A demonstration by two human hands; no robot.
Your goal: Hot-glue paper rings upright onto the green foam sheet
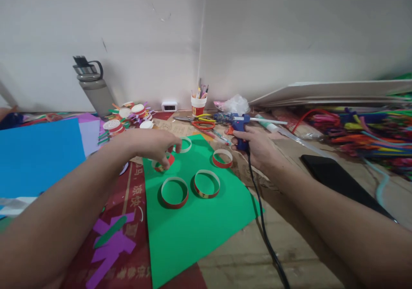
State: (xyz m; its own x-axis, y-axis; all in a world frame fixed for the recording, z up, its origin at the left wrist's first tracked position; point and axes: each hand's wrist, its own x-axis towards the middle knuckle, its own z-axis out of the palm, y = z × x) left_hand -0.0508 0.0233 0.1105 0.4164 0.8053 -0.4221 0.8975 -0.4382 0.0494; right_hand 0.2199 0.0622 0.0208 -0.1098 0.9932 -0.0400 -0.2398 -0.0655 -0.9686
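My right hand (pixel 254 145) is wrapped around a blue hot glue gun (pixel 241 141), with a finger at its orange trigger. A white glue stick (pixel 273 121) sticks out of its back, and a black cord hangs from the grip. My left hand (pixel 156 145) has its thumb and fingers around a red paper ring (pixel 169 162), partly hidden under them, at the left side of a green sheet (pixel 206 233). Other red rings with pale insides stand on that sheet: one front left (pixel 174 205), one in the middle (pixel 207 194), one right (pixel 222 164), one behind (pixel 186 149).
Purple and green paper strips (pixel 112 242) lie front left, beside blue sheets (pixel 38 156). Along the wall stand a grey bottle (pixel 95 91), decorated paper cups (pixel 124 113), a small clock (pixel 169 106) and a pen cup (pixel 198 105). Scissors (pixel 202 124), a phone (pixel 341 184) and pipe cleaners (pixel 370 139) lie around.
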